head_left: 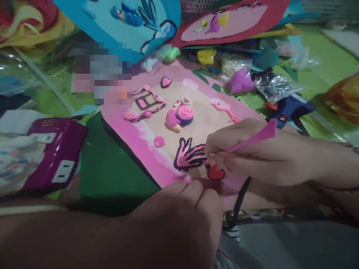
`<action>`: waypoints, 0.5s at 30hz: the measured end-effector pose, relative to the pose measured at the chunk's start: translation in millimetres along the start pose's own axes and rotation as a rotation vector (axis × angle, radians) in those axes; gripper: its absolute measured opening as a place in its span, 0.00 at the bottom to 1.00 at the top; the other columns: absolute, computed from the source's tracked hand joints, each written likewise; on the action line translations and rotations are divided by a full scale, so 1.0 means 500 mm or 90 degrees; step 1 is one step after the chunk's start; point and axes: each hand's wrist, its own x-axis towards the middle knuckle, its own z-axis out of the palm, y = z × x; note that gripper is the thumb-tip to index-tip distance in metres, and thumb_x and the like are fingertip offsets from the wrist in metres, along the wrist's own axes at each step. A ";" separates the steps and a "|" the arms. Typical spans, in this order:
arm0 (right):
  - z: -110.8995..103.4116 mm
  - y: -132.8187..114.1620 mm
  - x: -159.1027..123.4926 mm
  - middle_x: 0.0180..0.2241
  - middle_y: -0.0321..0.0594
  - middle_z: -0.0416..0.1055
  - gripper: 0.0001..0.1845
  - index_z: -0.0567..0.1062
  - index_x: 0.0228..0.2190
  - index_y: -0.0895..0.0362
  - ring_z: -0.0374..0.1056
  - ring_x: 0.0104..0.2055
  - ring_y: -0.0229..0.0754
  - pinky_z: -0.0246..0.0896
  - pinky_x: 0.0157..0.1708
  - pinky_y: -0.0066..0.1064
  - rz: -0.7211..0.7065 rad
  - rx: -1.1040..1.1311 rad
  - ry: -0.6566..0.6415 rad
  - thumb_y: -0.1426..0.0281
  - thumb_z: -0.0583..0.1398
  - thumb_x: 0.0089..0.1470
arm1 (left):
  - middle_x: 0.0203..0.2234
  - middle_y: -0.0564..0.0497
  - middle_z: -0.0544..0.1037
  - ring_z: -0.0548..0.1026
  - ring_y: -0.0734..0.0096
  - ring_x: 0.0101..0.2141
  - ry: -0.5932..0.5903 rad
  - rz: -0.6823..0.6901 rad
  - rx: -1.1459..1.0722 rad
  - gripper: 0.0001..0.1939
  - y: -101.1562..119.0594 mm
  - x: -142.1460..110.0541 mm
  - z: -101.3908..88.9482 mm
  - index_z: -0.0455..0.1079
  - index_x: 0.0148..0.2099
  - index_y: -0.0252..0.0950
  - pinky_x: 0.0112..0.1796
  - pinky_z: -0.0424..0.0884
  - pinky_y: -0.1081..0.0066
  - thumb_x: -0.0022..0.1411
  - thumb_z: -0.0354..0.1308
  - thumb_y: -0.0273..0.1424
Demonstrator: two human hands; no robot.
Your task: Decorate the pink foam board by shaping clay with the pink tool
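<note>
My right hand (258,158) pinches a pink clay modelling tool (259,137), its flat end pointing up and right. The tool's tip is hidden by my fingers, just above a red clay heart (216,172) with a black outline. My left hand (187,203) is closed at the near edge of the pink card (120,121); what its fingers hold, if anything, is hidden. A black-outlined pink clay shape (187,155) lies left of my right fingertips. Further up the card are a pink-and-blue clay figure (185,114), a pink flamingo (223,107) and a small heart (166,82).
At left stands a purple case (66,149) beside dark green paper (112,168). Blue (109,26) and red (260,22) decorated cards lie at the back. Bagged purple clay (241,80), yellow clay (206,56) and a dark blue object (294,108) lie beyond the pink card.
</note>
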 end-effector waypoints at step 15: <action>-0.001 0.000 0.005 0.22 0.35 0.63 0.11 0.65 0.26 0.60 0.57 0.23 0.31 0.49 0.23 0.24 -0.007 0.027 -0.015 0.80 0.47 0.56 | 0.38 0.40 0.72 0.71 0.59 0.34 -0.033 0.013 -0.002 0.22 -0.004 0.000 -0.009 0.68 0.48 0.26 0.31 0.72 0.60 0.62 0.34 0.16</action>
